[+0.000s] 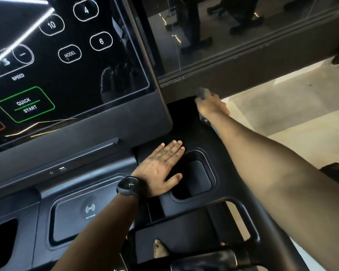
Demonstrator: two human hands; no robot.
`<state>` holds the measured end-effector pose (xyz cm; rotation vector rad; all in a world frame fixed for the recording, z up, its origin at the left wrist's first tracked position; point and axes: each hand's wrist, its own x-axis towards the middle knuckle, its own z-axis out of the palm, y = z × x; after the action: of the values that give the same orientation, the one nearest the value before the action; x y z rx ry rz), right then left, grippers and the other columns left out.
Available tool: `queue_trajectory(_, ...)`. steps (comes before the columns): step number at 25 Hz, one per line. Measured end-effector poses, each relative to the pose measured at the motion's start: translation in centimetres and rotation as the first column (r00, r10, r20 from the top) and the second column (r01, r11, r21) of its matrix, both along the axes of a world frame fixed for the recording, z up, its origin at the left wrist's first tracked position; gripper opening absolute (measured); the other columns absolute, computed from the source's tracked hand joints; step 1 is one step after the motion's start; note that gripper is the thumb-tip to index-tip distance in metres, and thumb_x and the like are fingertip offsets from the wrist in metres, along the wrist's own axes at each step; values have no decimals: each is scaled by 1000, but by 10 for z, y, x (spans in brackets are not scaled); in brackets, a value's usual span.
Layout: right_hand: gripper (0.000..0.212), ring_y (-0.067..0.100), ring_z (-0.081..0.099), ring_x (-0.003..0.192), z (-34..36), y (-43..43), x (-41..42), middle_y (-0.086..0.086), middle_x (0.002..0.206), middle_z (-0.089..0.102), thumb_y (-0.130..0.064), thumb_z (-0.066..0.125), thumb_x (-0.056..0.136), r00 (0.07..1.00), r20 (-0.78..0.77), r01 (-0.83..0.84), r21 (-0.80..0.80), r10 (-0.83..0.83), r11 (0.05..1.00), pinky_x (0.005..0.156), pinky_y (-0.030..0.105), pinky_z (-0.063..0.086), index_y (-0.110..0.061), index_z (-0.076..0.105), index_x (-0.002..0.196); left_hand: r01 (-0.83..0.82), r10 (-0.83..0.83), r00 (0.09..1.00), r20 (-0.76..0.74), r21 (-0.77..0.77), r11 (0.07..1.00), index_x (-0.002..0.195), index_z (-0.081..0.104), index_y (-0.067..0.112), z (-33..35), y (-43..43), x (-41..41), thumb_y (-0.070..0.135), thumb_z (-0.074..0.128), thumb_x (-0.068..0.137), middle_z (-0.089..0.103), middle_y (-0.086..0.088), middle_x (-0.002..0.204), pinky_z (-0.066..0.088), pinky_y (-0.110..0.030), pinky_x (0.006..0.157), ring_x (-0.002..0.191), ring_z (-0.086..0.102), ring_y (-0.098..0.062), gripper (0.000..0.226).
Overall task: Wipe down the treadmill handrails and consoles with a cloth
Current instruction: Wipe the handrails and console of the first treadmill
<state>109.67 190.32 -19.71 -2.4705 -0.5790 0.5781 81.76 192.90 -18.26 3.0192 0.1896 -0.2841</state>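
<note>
The treadmill console [141, 114] fills the left half, its glossy black touch panel [67, 55] showing number buttons and a green QUICK START box. My right hand [210, 104] reaches far forward to the console's right rear corner, blurred, shut on a dark grey cloth [202, 94] that also pokes out below the wrist. My left hand [162, 169], with a dark watch on its wrist, lies flat with fingers spread on the console deck, at the left rim of the right cup holder [196, 175]. The black handrail loop [249, 218] runs under my right forearm.
A wireless charging pad [90, 210] sits in the middle of the deck, with another recess [2, 241] at the lower left. A glass wall [243, 32] stands behind the machine. Beige floor [282, 106] shows at the right. My bare foot [160, 249] is on the belt below.
</note>
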Motion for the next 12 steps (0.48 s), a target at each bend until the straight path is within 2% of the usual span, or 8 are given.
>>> queue_trajectory(1, 55, 41, 43, 134, 3, -2, -3, 7, 155, 40, -53, 37, 98, 987, -98, 120, -70, -126, 990, 105, 53, 39, -38, 32, 151, -5, 5, 1000, 0, -5, 1000, 158, 5, 18, 0, 0, 0, 57, 23, 91, -4, 0, 164, -12, -29, 121, 150, -12, -8, 80)
queue_trajectory(2, 56, 41, 42, 135, 1, -1, -12, 9, 155, 39, -52, 36, 99, 993, -29, 111, -117, -115, 987, 104, 54, 37, -35, 32, 151, -10, 10, 1000, -9, -15, 1000, 158, 5, 18, 0, -1, -1, 57, 23, 91, -4, 1, 164, -12, -29, 121, 150, -12, -8, 80)
queue_trajectory(4, 57, 42, 35, 139, -3, -7, -45, 7, 162, 29, -50, 35, 101, 976, 200, -63, -98, 82, 993, 102, 57, 35, -34, 26, 155, -13, 13, 1000, -10, -20, 1000, 158, 6, 18, 0, 1, 0, 57, 24, 91, -4, 1, 164, -12, -29, 121, 150, -12, -8, 80)
queue_trajectory(5, 57, 43, 33, 140, -4, -8, -46, 5, 164, 25, -49, 35, 102, 958, 234, -156, -50, 164, 986, 102, 58, 35, -36, 24, 156, -9, 9, 1000, -6, -18, 1000, 158, 6, 18, 0, 1, 1, 57, 24, 90, -4, 1, 164, -12, -29, 121, 150, -11, -8, 80)
queue_trajectory(6, 56, 43, 35, 139, -5, -9, -33, 4, 163, 26, -49, 35, 101, 959, 199, -200, -23, 200, 980, 103, 58, 35, -37, 25, 155, -3, 3, 1000, -7, -14, 1000, 158, 6, 18, 0, 1, 1, 57, 24, 90, -4, 0, 164, -12, -28, 121, 150, -11, -9, 80)
queue_trajectory(7, 56, 43, 38, 137, 0, -9, -17, 7, 161, 31, -49, 34, 100, 988, 85, -126, -9, 127, 992, 104, 56, 36, -37, 26, 154, -2, 2, 1000, -4, -9, 1000, 158, 6, 18, 0, 0, 0, 57, 24, 90, -3, 0, 164, -12, -28, 121, 150, -11, -8, 80)
queue_trajectory(9, 58, 43, 43, 135, -1, -16, -6, 15, 153, 41, -47, 34, 97, 995, -99, 15, -82, -23, 996, 106, 51, 38, -27, 30, 151, -10, 10, 1000, 5, -18, 1000, 158, 7, 18, 0, 0, 0, 56, 25, 91, -2, 0, 164, -13, -27, 120, 150, -12, -7, 79)
queue_trajectory(12, 63, 44, 42, 136, -15, -39, -28, 18, 155, 36, -50, 34, 100, 997, 42, -60, -85, 64, 995, 106, 51, 39, -22, 23, 156, -13, 12, 1000, -9, -15, 1000, 158, 7, 19, 0, 2, 1, 57, 24, 90, -2, 1, 164, -12, -27, 121, 150, -13, -6, 79)
